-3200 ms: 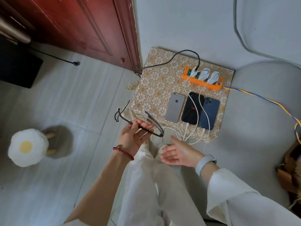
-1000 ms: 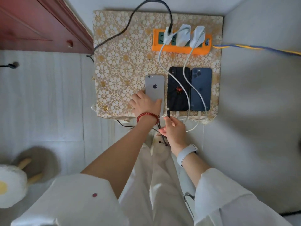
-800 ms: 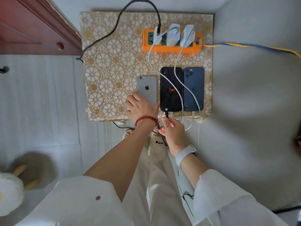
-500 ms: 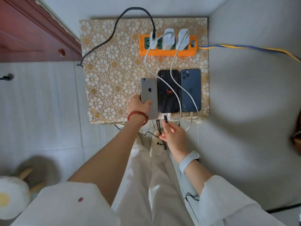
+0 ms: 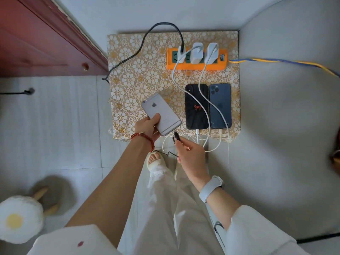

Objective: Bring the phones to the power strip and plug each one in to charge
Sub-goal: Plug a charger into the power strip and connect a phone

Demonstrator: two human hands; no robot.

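The left hand (image 5: 147,127) held the grey phone (image 5: 161,114) near the orange power strip (image 5: 196,66); the right hand (image 5: 191,153) pinched the black plug (image 5: 176,136)

Flower-patterned table (image 5: 139,74) with orange power strip (image 5: 196,66), black phone (image 5: 196,106) beside blue phone (image 5: 220,105)

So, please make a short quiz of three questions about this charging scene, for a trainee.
1. True or false: the grey phone lies flat on the patterned cloth.
2. Which hand pinches the black cable plug? A left hand, B right hand.
3. How many phones already have a white cable attached?

Key: 1 false, the left hand holds it. 2 B. 3 two, the black phone and blue phone.
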